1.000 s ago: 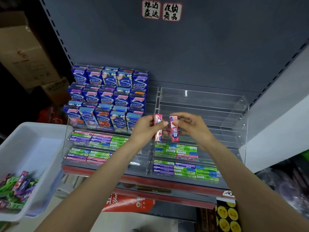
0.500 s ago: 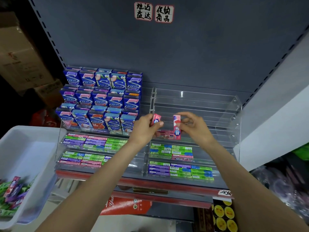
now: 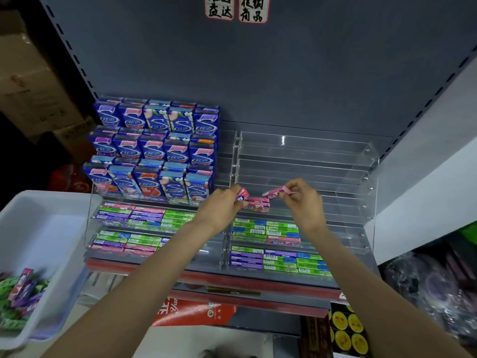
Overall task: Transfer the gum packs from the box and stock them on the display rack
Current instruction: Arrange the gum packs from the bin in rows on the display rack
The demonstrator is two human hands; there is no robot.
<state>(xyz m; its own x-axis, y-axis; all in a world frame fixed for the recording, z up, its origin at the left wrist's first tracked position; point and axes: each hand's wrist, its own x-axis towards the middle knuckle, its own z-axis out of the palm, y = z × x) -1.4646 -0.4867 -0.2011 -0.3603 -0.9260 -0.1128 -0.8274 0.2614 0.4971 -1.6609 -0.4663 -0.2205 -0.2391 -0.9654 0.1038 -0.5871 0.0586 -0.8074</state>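
Two pink packs [image 3: 275,193], left hand [image 3: 222,208] half-covering one

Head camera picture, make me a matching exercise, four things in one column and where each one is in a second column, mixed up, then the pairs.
Things:
1. white box
2. blue gum cartons
3. pink pack in right hand
4. handwritten labels

Places:
A. top of the grey back panel
B. over the right rack's middle shelf
C. left of the display rack
D. upper tiers of the left rack

Pairs: 1-C, 2-D, 3-B, 4-A
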